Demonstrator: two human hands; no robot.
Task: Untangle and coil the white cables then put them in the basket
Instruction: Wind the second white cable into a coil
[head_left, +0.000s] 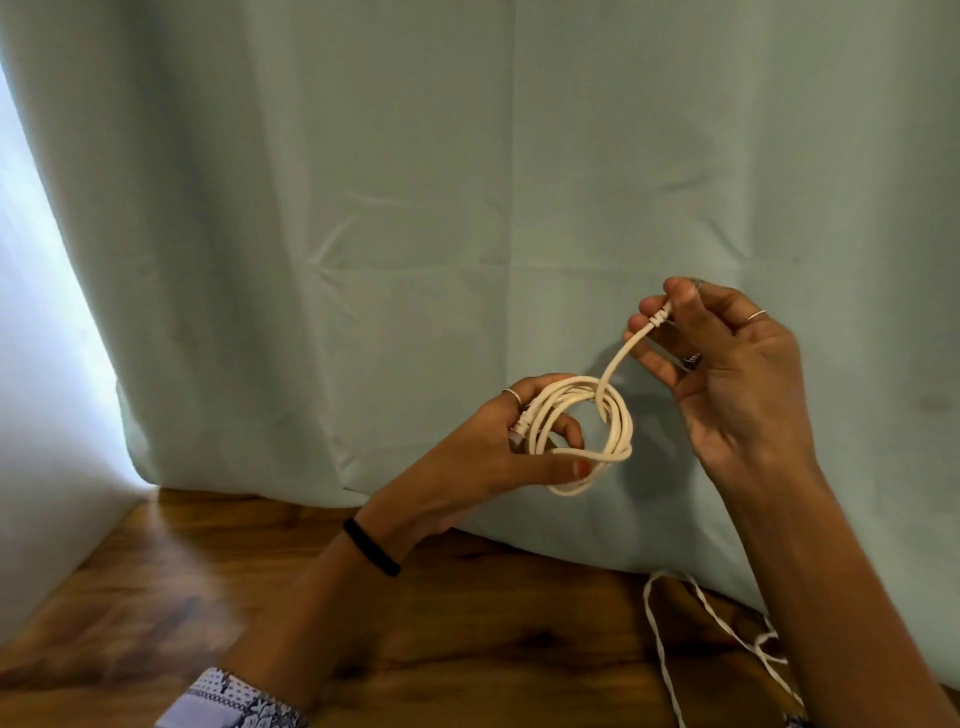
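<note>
1. My left hand (524, 441) holds a coiled white cable (587, 434) in the air above the wooden table (467, 623), in front of the pale green curtain (467, 182).
2. The fingers of that hand pass through the middle of the coil and curl round its left side; my thumb, nail painted red, presses on the lower loops.
3. One connector end (519, 428) of the cable lies against my left fingers, at the coil's left edge.
4. My right hand (727, 374) is raised higher and to the right, pinching the cable's other connector end (662, 316) between thumb and fingertips; the remaining fingers are loosely curled.
5. From that pinch a short free length of cable runs down and left to the coil, crossing over its right side (it seems to wrap round the loops there, though I cannot tell exactly how).
6. A second, thinner white cable (660, 649) lies loose on the table at the lower right, partly behind my right forearm.
7. I wear a black band (371, 548) on my left wrist and thin rings on both hands.
</note>
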